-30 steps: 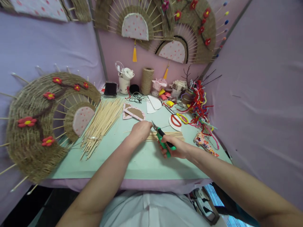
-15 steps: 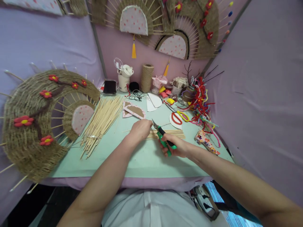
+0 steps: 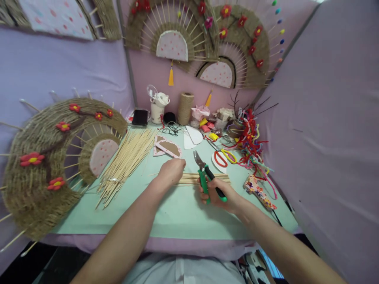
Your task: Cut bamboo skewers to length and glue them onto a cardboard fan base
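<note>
My left hand [image 3: 171,171] is closed in a pinch just above the table, around a thin bamboo stick that its fingers mostly hide. My right hand [image 3: 219,192] grips green-and-black pruning shears [image 3: 203,170] by the handles. Their blades point up and away, slightly parted, a little to the right of my left fingers, with nothing visible between them. Below both hands lies a row of bamboo sticks [image 3: 189,180], side by side across the table. A larger pile of sticks [image 3: 127,157] is spread to the left.
A woven twine fan [image 3: 38,136] with red flowers stands at the left. Cardboard pieces [image 3: 171,148], scissors [image 3: 222,154], a twine spool [image 3: 185,108] and tangled red pipe cleaners [image 3: 250,134] lie farther back. A floral-patterned glue gun [image 3: 259,191] rests at the right.
The shears have drawn back from my left fingers and turned more upright. The stick stretching right past the blades no longer shows there. My view has tilted up slightly.
</note>
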`<control>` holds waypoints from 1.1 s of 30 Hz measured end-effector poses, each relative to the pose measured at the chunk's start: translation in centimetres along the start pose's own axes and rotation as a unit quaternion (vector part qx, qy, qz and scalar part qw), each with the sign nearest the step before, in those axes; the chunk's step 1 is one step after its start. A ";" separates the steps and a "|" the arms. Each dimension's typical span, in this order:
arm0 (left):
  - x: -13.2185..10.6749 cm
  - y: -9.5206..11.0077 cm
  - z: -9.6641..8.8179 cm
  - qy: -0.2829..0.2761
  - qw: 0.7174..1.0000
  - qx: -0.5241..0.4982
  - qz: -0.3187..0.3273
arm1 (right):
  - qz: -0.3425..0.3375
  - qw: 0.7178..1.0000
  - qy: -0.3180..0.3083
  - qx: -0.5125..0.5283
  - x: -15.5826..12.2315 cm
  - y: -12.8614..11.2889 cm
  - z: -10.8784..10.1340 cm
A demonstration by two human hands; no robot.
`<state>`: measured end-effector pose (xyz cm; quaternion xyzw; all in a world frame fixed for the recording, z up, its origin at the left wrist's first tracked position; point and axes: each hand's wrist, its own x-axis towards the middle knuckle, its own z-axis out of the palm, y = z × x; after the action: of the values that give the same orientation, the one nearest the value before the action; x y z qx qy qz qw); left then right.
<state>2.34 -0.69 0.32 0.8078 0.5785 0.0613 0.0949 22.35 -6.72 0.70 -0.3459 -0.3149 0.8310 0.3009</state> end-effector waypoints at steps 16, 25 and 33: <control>-0.1 0.6 -1.4 0.031 0.996 0.018 -0.076 | -0.252 0.965 0.004 0.072 4.5 -3.4 -0.8; 8.1 4.9 -8.8 0.183 0.979 0.085 0.012 | -0.573 0.811 0.115 0.041 3.1 -1.8 0.9; 24.9 14.2 -3.6 0.097 0.981 0.099 0.137 | -0.577 0.797 0.136 0.113 1.6 -3.2 -2.7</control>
<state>22.76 18.75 6.70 0.8752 0.4717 0.0943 -0.0520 24.38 -2.79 0.92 -0.1727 -0.3163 0.4774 0.8014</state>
